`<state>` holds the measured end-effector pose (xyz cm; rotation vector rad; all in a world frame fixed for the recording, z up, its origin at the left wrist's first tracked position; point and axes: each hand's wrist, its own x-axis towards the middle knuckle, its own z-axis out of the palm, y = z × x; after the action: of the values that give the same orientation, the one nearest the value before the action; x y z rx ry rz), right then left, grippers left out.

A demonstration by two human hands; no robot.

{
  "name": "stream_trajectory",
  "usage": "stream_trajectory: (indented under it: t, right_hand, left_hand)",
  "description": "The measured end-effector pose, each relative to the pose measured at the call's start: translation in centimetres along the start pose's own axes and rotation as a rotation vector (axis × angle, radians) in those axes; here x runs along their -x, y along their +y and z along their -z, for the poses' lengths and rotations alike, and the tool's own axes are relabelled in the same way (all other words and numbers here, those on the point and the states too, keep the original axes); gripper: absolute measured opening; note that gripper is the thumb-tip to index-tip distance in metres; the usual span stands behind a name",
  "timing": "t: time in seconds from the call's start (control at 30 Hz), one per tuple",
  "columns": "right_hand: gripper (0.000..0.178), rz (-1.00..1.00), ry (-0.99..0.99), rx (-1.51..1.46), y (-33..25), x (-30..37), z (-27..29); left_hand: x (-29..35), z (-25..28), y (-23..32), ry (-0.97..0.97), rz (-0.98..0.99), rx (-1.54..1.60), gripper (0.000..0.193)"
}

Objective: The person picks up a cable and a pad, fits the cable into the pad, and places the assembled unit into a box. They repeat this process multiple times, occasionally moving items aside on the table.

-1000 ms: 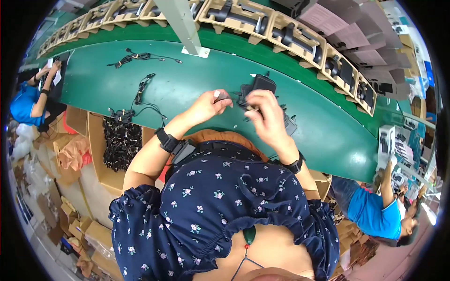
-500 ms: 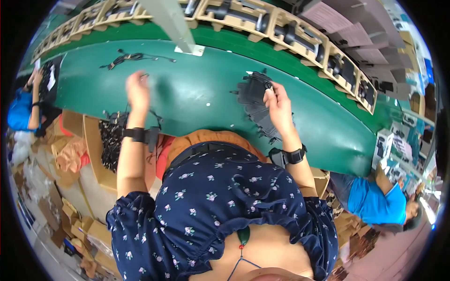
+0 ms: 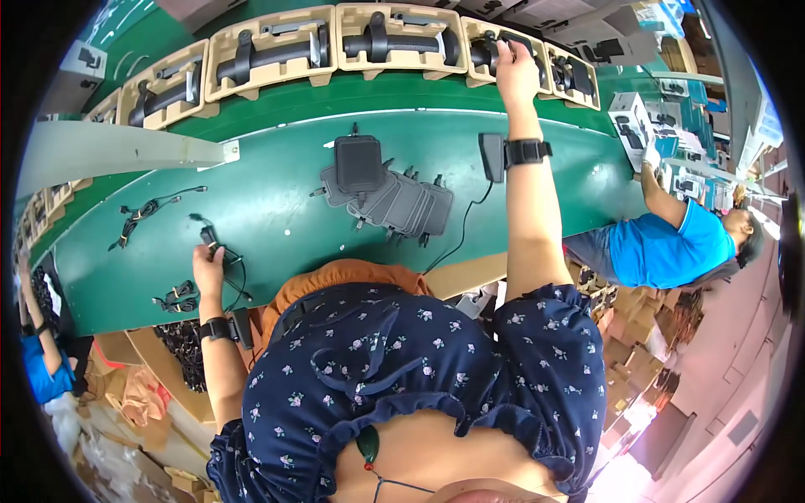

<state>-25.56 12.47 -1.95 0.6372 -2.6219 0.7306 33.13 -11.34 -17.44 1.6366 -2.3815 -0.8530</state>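
My left hand (image 3: 208, 267) is low over the green table at the left, its fingers closed on a tied black cable bundle (image 3: 211, 241). Another black cable bundle (image 3: 177, 297) lies beside that hand, and a third cable (image 3: 144, 220) farther off. My right hand (image 3: 517, 77) reaches out to a molded cardboard tray (image 3: 475, 75) in the far row. Its fingers are closed at a flat black rectangular piece (image 3: 527, 44) in the tray, partly hidden by the hand. Several flat black rectangular cases (image 3: 402, 205) with short stubs lie fanned on the table between my arms.
More cardboard trays (image 3: 272, 71) holding black tubular parts line the far side. A pale metal post (image 3: 126, 159) crosses the left. A wire runs from a black box (image 3: 491, 158) at my right wrist. Co-workers in blue (image 3: 671, 243) are at both sides.
My right hand has gone from the fanned cases out to the tray row. My left hand has come down and nearer, onto a cable bundle. The view has shifted rightward.
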Motion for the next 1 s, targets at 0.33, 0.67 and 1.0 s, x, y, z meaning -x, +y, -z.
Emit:
stream_trajectory:
  t: [0.33,0.67,1.0]
  right_hand:
    - [0.042,0.02,-0.452,0.392,0.8,-4.8,-6.6]
    - [0.034,0.0,-0.078,-0.14,6.4,-4.0,-13.0]
    - [0.023,-0.021,-0.186,0.258,6.7,-5.4,-11.9]
  left_hand:
    - [2.4,-0.3,7.8,-0.172,-0.165,-0.177,0.032]
    - [2.0,1.1,7.8,-0.248,-0.162,-0.189,0.032]
    - [1.6,0.9,7.1,-0.322,-0.104,-0.205,0.037]
